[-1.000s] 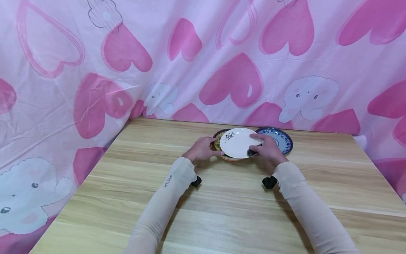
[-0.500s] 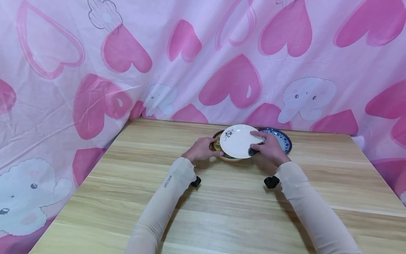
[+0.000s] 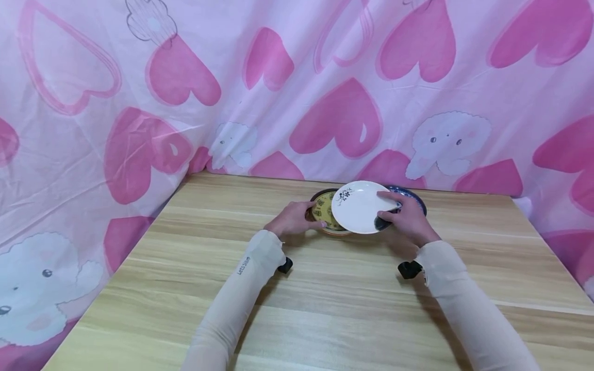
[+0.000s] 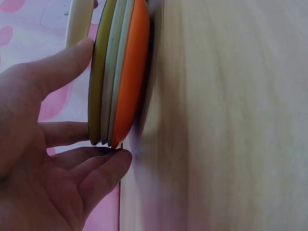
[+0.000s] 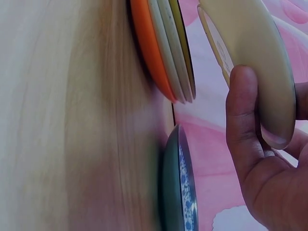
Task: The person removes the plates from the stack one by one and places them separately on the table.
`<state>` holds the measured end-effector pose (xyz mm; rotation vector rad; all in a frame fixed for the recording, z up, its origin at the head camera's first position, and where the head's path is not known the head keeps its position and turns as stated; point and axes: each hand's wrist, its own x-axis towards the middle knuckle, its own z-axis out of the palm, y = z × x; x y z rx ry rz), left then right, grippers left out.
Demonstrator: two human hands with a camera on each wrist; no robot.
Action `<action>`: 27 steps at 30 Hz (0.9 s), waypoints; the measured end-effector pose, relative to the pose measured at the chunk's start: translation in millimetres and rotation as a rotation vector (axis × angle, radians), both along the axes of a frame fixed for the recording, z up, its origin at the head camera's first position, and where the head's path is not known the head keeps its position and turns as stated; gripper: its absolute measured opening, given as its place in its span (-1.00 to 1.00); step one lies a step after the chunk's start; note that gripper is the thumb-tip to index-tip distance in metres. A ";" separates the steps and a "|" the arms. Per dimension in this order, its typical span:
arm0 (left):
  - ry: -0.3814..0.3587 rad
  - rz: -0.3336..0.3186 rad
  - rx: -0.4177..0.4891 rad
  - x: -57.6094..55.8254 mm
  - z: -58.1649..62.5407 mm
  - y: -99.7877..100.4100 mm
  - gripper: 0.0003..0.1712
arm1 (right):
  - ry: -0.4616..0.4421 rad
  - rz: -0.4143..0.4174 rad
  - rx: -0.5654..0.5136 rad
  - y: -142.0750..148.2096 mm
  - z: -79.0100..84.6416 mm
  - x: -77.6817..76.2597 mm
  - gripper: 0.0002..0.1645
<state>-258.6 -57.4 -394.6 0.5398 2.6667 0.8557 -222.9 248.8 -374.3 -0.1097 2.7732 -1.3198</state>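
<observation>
White plate (image 3: 357, 211), round, with small dark flowers printed near its rim, is in my right hand (image 3: 410, 219), which pinches its right edge between thumb and fingers. It hangs in the air, beside and above a stack (image 5: 166, 53), and from my head's view overlaps both that and a blue plate (image 5: 173, 187). My left hand (image 3: 293, 219) is well apart from my right, its thumb and fingers round the left edge of the stack. Yellow plate (image 3: 323, 207), dark-patterned, tops that pile; two pale plates (image 4: 111, 77) come below it, and an orange plate (image 4: 131, 82) is at the bottom, on the wooden table (image 3: 325, 309). Blue plate sits on the table just right of the stack, partly hidden by the white one. Pink cloth (image 3: 260, 108) with hearts hangs behind; my sleeves (image 3: 468, 293) are pale.
</observation>
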 end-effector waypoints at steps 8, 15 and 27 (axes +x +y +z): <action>0.016 -0.032 0.017 -0.6 0.1 1.8 0.02 | 0.005 0.003 -0.041 7.1 0.1 5.3 -0.26; 0.007 -0.004 0.028 -0.3 -1.6 3.3 0.00 | 0.003 -0.014 0.022 19.4 1.2 10.1 -0.26; -0.008 0.016 0.044 0.8 0.4 2.0 0.03 | 0.030 0.012 0.000 40.2 -2.2 21.7 -0.25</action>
